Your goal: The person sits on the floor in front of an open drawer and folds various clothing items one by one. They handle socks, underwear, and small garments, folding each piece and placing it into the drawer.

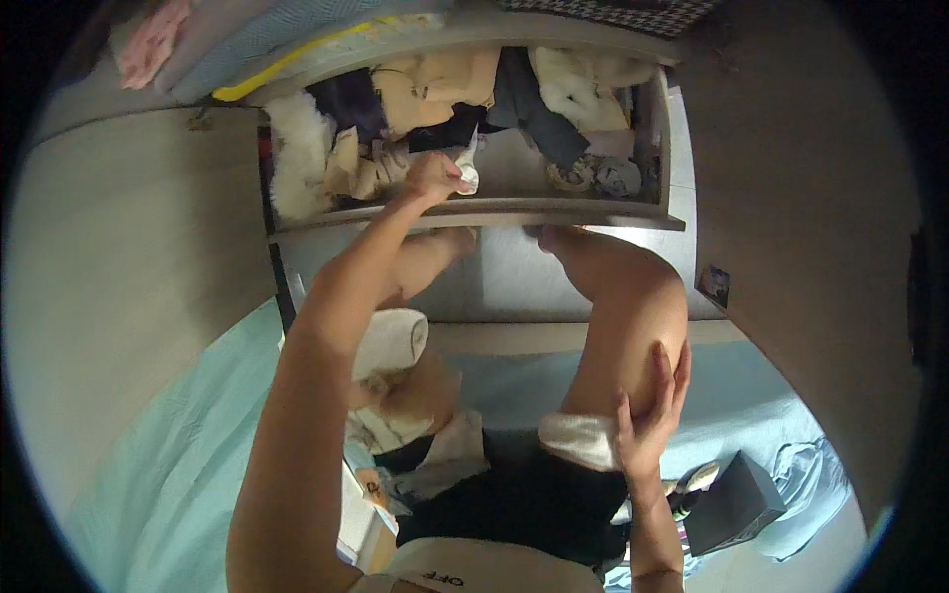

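My left hand (436, 178) reaches over the front of an open drawer (571, 220), its fingers closed on a small white cloth item (467, 169) with a pointed end sticking up. Beige folded clothes (422, 85), a dark grey garment (530, 111), cream fluffy clothing (567, 85) and a white fluffy piece (299, 159) lie inside. At the drawer's right end are rolled items (618, 176). My right hand (656, 415) rests on my right thigh near the knee, fingers spread, beside a folded white cloth (580, 439) on my lap. Another white folded cloth (391, 339) lies by my left thigh, partly behind my forearm.
I sit on a bed with a light blue-green sheet (741, 385). A dark grey box (734, 504) stands on it at the lower right. Bedding with a yellow edge (296, 63) lies beyond the drawer; a pale panel (148, 222) stands at the left.
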`<state>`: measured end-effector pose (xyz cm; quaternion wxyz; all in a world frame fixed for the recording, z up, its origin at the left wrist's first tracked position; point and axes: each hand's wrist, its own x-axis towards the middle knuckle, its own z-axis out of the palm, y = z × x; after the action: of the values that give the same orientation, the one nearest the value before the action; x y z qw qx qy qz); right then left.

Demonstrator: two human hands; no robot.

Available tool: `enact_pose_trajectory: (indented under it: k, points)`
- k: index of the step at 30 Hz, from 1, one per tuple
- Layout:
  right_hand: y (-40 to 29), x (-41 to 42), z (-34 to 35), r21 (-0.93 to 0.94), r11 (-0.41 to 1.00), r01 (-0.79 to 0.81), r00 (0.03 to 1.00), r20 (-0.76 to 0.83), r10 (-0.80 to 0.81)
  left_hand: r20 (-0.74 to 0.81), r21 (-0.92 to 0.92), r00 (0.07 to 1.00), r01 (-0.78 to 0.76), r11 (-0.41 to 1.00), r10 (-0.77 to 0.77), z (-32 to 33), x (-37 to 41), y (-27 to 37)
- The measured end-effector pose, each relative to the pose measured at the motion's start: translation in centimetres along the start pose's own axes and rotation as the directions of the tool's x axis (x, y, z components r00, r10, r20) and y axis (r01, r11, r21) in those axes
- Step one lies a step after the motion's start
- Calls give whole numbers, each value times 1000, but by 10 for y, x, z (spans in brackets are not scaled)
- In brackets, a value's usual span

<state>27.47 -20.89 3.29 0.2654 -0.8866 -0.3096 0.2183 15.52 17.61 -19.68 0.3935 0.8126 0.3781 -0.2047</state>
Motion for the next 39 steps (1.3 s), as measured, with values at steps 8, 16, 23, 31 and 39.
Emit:
enact_pose_trajectory:
  k: [8, 16, 23, 31, 39]
  points:
    - [-4, -28, -11, -116, 993, 21, 1000, 2, -21, -168, -946, 971, -207, 250, 168, -77, -225, 82]
    - [-72, -55, 6, 893, 175, -415, 888, 439, -133, -309, -944, 893, -330, 9, 327, -35, -406, 89]
    - [-77, -106, 31, 667, 520, -533, 654, 715, -247, -257, -924, 944, -178, 339, -206, 51, -530, 18]
    - [-70, -128, 61, 334, 922, 196, 721, 589, -367, -221, -852, 918, -17, 524, -329, 136, -555, -25]
    - [-94, -124, 67, 309, 903, 298, 824, 394, -406, -600, -442, 780, -136, 887, -178, 74, -519, 4]
